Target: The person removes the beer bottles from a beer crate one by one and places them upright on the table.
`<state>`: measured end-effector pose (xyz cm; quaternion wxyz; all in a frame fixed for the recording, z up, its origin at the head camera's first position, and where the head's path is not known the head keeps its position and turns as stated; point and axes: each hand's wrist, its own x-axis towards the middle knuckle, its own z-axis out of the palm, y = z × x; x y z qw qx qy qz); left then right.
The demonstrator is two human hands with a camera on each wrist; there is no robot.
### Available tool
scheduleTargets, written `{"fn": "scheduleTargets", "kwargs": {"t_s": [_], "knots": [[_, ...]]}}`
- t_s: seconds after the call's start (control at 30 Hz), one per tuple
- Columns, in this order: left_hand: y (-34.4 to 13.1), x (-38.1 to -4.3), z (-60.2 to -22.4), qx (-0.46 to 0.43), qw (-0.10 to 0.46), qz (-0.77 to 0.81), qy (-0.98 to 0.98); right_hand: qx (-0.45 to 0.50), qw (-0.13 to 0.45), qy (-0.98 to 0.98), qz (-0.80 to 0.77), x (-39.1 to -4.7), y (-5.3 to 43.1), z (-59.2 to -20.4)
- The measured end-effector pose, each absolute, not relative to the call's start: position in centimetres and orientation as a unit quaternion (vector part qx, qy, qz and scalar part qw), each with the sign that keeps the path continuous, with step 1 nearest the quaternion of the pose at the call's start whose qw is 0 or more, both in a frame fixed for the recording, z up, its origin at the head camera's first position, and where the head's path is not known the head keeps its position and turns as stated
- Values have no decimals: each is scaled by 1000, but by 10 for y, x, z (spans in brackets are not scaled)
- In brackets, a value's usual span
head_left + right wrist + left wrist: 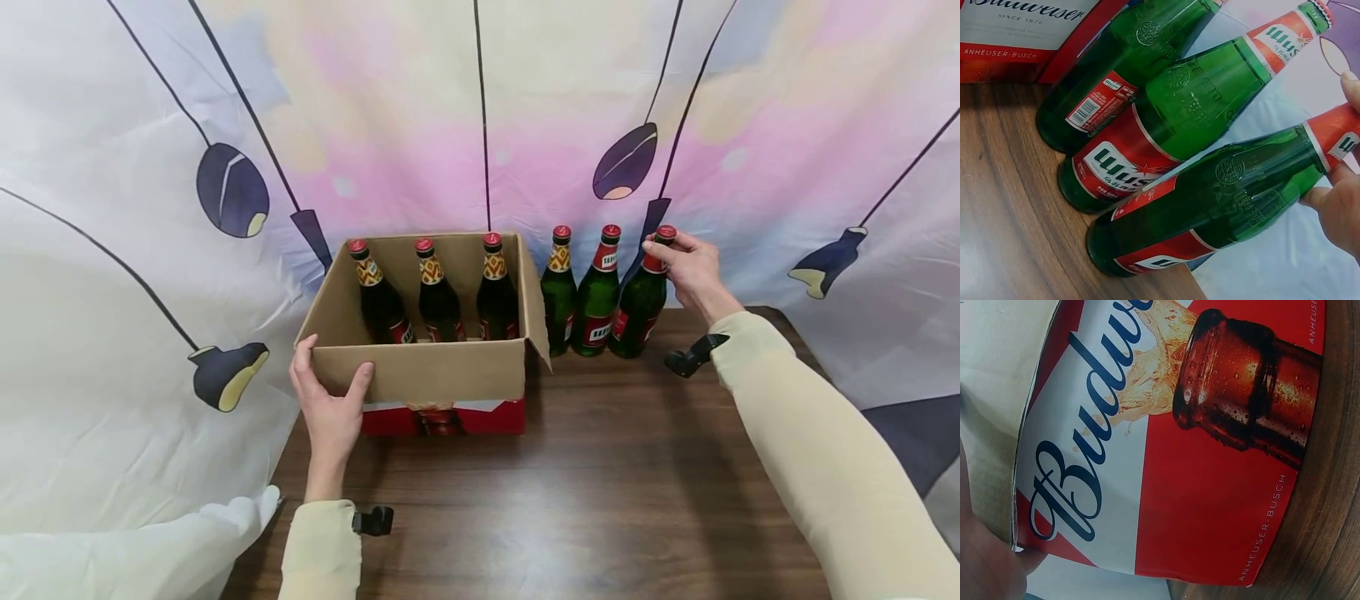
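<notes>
With thumb and fingers, my right hand (692,268) holds the neck of the rightmost green beer bottle (639,312); the right wrist view shows that bottle (1210,206) standing on the table with a red Wusu label. Left of it are two more green bottles (597,292) (558,296), side by side. My left hand (330,408) grips the front left corner of an open cardboard box (435,375), thumb on the folded-down front flap. Inside the box stand three capped bottles (382,308) (438,308) (497,304), their bases hidden by the front wall. The left wrist view shows the box's red and white Budweiser print (1191,506).
Everything stands on a dark brown wooden table (540,500). A patterned cloth (420,125) hangs behind and at the sides. The box's right flap (535,317) sticks outward beside the nearest green bottle. White fabric (150,550) bunches at the table's left edge.
</notes>
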<state>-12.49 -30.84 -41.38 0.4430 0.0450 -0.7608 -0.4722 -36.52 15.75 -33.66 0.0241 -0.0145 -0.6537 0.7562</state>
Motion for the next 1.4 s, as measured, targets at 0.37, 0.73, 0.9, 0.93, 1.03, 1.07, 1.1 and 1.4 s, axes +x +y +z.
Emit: {"fn": "scheduleTargets", "kwargs": {"t_s": [0.37,0.73,0.9,0.93,1.03,1.07,1.1,1.4], "knots": [[-306,-124,-415,42,431,-480,-763,-18,16,-699,714,-374,156,-337],[-308,-125,-413,44,440,-473,-762,-23,122,-717,686,-365,148,-305],[-305,-126,-414,45,442,-473,-761,8,232,-661,714,-350,136,-281],[-305,-126,-413,45,443,-473,-760,24,237,-650,722,-346,131,-277],[-308,-126,-412,42,443,-473,-760,81,214,-622,749,-334,111,-265],[-309,-125,-412,42,443,-473,-760,99,200,-611,760,-331,104,-263],[-309,-126,-412,41,443,-474,-760,115,182,-602,769,-329,97,-262],[-307,-121,-411,40,443,-475,-759,152,33,-667,729,-318,42,-288]]}}
